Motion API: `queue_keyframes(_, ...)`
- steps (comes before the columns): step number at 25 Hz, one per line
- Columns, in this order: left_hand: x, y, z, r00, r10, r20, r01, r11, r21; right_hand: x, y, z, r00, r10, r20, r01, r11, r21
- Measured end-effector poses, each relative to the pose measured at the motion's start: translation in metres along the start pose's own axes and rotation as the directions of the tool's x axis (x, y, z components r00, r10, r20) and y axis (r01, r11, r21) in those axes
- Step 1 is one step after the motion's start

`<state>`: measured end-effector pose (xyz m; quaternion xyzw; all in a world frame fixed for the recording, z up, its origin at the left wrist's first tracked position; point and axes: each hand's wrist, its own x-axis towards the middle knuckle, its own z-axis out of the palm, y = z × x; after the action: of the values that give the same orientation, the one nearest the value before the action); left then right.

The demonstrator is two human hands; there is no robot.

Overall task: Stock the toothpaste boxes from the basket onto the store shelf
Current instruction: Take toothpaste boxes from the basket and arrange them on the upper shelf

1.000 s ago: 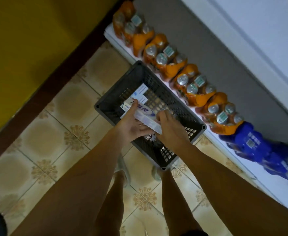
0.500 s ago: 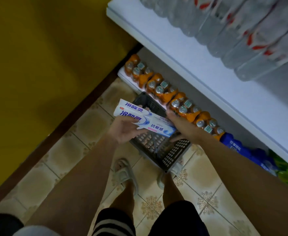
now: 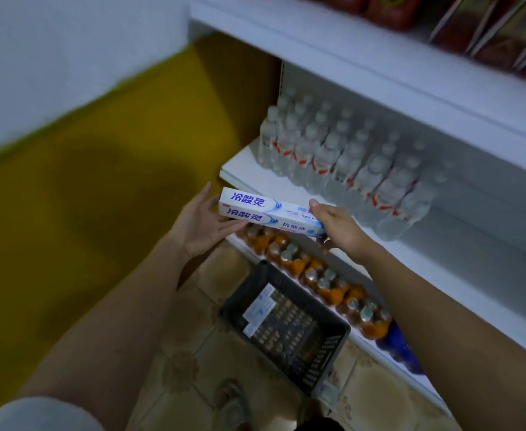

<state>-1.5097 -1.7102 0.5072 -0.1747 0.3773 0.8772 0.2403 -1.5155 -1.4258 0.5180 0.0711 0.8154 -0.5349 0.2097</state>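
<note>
Two white toothpaste boxes [image 3: 268, 211] with blue lettering are stacked together and held level in the air, just in front of the white middle shelf [image 3: 249, 174]. My left hand [image 3: 201, 220] cups their left end with the thumb beneath and straight fingers behind. My right hand [image 3: 338, 227] grips their right end, thumb on top. Below on the floor sits the dark plastic basket [image 3: 327, 359], with more white toothpaste boxes [image 3: 260, 309] lying at its left side.
Clear water bottles [image 3: 333, 154] fill the middle shelf behind the held boxes. Orange drink packs [image 3: 317, 278] and a blue pack [image 3: 401, 346] line the bottom shelf. Red items [image 3: 392, 7] stand on the top shelf. A yellow wall [image 3: 100, 169] is at left. Tiled floor [image 3: 224, 275] lies below.
Both hands have lifted the two boxes from the basket up to the level of the middle shelf. My view has tilted up from the floor toward the shelves.
</note>
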Motion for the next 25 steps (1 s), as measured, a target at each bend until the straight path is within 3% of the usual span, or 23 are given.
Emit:
queue_keyframes(5, -0.025, 0.081, 0.079, 0.993, 0.073, 0.095, -0.094, 0.967, 0.236, -0.031, -0.091, -0.047, 0.980, -0.176, -0.097, 0.177, 0.984, 0.002)
queue_keyframes(9, -0.045, 0.147, 0.149, 0.961, 0.147, 0.235, -0.226, 0.907, 0.355, -0.065, -0.163, -0.086, 0.918, -0.332, -0.216, 0.324, 0.943, -0.074)
queue_keyframes(13, -0.065, 0.205, 0.216, 0.904, 0.237, 0.356, -0.380, 0.827, 0.415, -0.103, -0.232, -0.130, 0.830, -0.500, -0.248, 0.471, 0.866, -0.167)
queue_keyframes(21, -0.119, 0.273, 0.397, 0.691, 0.367, 0.623, -0.665, 0.661, 0.348, -0.211, -0.331, -0.228, 0.502, -0.736, -0.453, 0.614, 0.673, -0.412)
queue_keyframes(25, -0.134, 0.267, 0.468, 0.605, 0.412, 0.682, -0.757, 0.562, 0.332, -0.244, -0.347, -0.273, 0.406, -0.754, -0.516, 0.578, 0.649, -0.494)
